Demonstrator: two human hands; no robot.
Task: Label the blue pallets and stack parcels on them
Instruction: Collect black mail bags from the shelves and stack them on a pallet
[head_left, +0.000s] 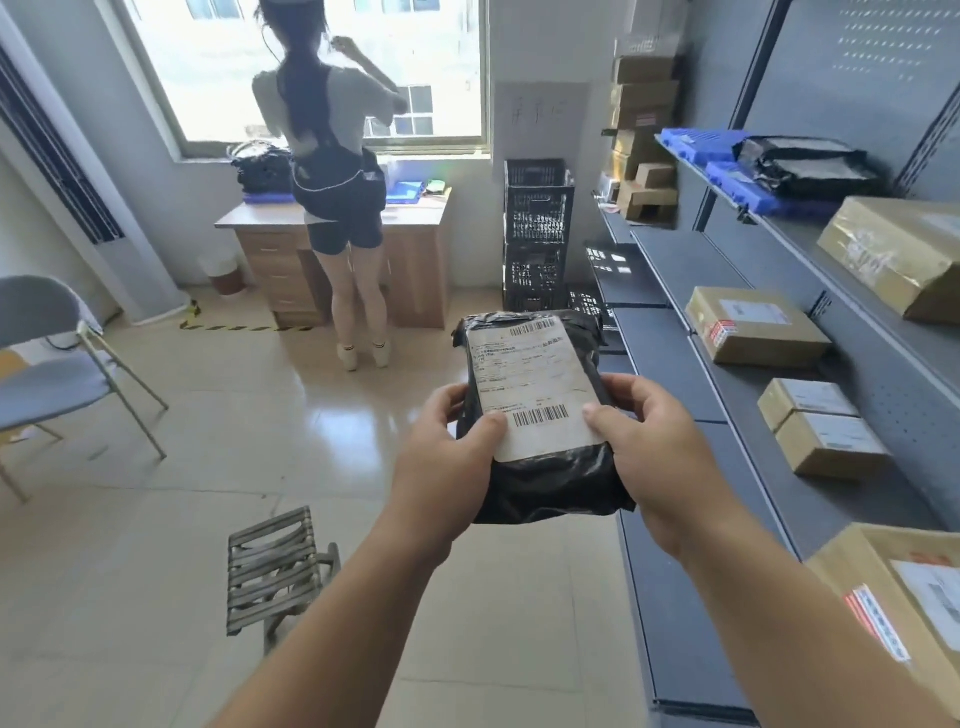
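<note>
fingers of left hand (448, 457) and right hand (662, 457) grasp a black parcel (543, 491) just beside the grey shelf (670, 358); its white label (535, 384) shows two barcodes, the print too small to read.

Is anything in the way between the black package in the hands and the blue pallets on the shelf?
Nothing visible blocks the way: open air lies between the black parcel, held by the left hand and right hand, and the blue pallets up on the right. A black bag already covers part of the pallets.
</note>
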